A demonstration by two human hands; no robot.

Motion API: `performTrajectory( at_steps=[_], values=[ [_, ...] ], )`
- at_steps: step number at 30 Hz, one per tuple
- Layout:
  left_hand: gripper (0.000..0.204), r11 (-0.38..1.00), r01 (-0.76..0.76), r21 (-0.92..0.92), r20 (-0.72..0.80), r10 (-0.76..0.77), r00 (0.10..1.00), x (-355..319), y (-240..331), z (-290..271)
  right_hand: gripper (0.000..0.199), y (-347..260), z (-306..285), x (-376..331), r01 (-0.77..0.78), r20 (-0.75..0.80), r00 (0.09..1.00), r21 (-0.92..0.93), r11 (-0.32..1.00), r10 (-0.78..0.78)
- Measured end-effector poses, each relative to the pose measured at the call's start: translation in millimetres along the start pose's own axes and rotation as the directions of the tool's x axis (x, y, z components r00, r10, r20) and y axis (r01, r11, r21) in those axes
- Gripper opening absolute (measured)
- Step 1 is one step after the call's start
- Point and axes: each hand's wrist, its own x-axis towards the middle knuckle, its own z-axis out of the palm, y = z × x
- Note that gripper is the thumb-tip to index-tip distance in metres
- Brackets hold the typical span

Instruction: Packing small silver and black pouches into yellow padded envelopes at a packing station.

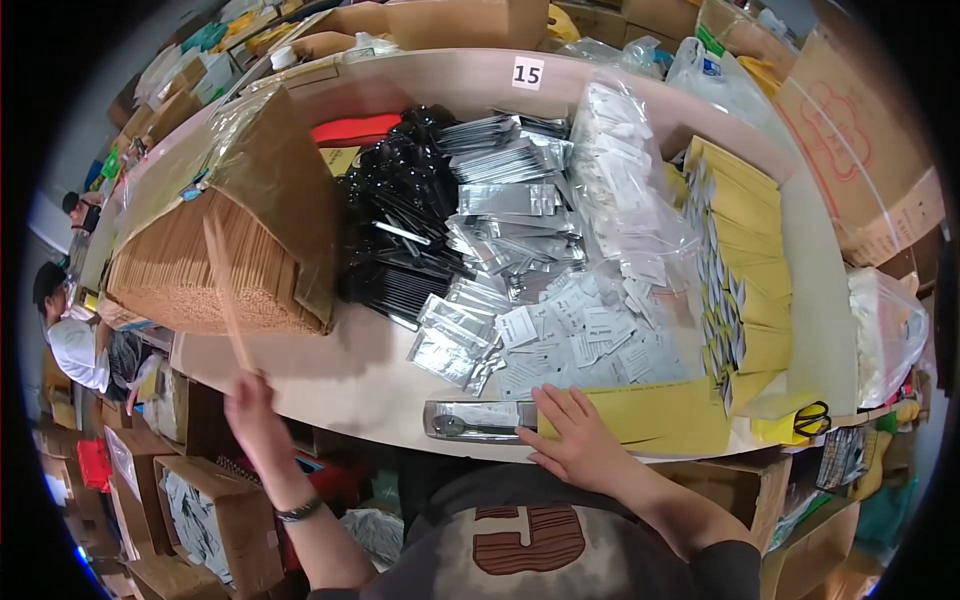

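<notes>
My left hand (pixel 256 405) pinches one end of a long, thin tan piece (pixel 226 285), perhaps cardboard seen nearly edge-on. It rises in front of an open carton (pixel 290 170) packed with similar tan pieces (pixel 205 285). Near the table's front edge, my right hand (pixel 570 430) lies with fingers spread, touching the right end of a clear plastic case (pixel 475 420) and the yellow sheet (pixel 650 415) beside it. Inside the case are a black, round-ended tool and light packets. My palm hides where the case meets the sheet.
Black plastic-wrapped pieces (pixel 395 190), silver sachets (pixel 505 200) and white printed packets (pixel 590 330) cover the table's middle. A bag of white packets (pixel 615 160) stands behind. Yellow envelopes (pixel 745 260) line the right side. Black-handled scissors (pixel 811 420) lie at the right edge. A person (pixel 75 335) is far left.
</notes>
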Motion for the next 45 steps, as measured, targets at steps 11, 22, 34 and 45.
performTrajectory(
  at_steps=[11,22,34,45],
  values=[
    [0.014,0.771,-0.325,0.548,0.801,-0.373,0.467,-60,-34,34,0.048,10,-3,8,0.038,0.04,0.999,-0.05,0.998,-0.036],
    [0.031,0.792,-0.262,0.551,0.703,-0.272,0.658,-139,-38,98,0.054,-2,-5,15,-0.107,-0.023,0.994,-0.023,0.994,0.106],
    [0.067,0.372,-0.926,0.057,0.978,0.167,0.127,-135,-18,93,0.043,-21,-36,26,0.004,-0.05,0.999,-0.084,0.996,-0.009],
    [0.046,0.801,-0.3,0.518,0.855,-0.494,0.158,-136,-7,105,0.041,119,-147,-72,-0.273,-0.104,0.962,-0.265,0.925,0.254]
  ],
)
